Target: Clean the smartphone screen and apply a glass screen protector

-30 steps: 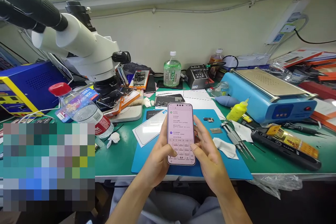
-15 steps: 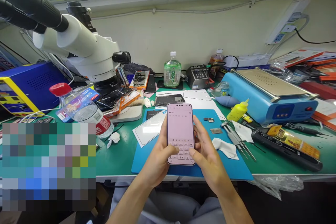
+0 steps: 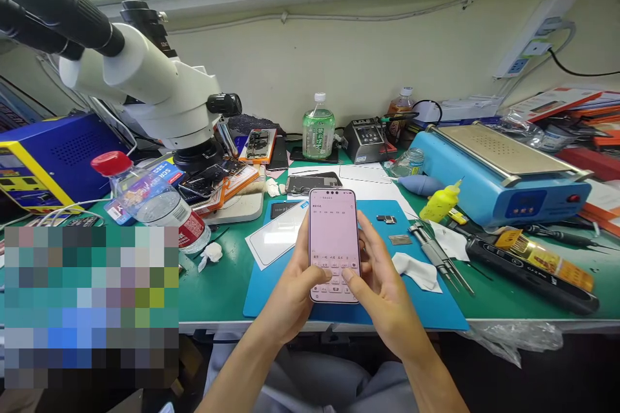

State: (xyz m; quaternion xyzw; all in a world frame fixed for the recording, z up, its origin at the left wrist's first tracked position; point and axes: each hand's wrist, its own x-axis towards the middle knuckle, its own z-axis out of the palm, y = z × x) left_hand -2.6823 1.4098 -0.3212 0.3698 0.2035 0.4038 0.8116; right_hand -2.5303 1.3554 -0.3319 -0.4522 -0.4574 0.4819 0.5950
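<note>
A smartphone (image 3: 333,229) with a pale pink lit screen is held upright between both hands, over the blue mat (image 3: 426,303). Its lower half shows an on-screen keyboard. My left hand (image 3: 293,290) is closed around the phone's left edge, the thumb over the left keys. My right hand (image 3: 380,281) grips the right edge, and its thumb lies over the keys right of centre. Fingers behind the phone are mostly hidden. Left of the phone lies a white-bordered flat panel (image 3: 274,239), partly covered by my left hand. A crumpled white tissue (image 3: 417,272) rests near my right hand.
A microscope (image 3: 159,90) stands at left beside a red-capped water bottle (image 3: 165,206). At right are a blue heating plate (image 3: 504,174), tweezers (image 3: 440,258), a yellow squeeze bottle (image 3: 440,202) and a black handheld tool (image 3: 530,277). A green-labelled bottle (image 3: 318,129) stands behind. The lower left is pixelated.
My right thumb has shifted slightly left and up over the keyboard. A row of text suggestions now shows above the keys. The hold on the phone is unchanged.
</note>
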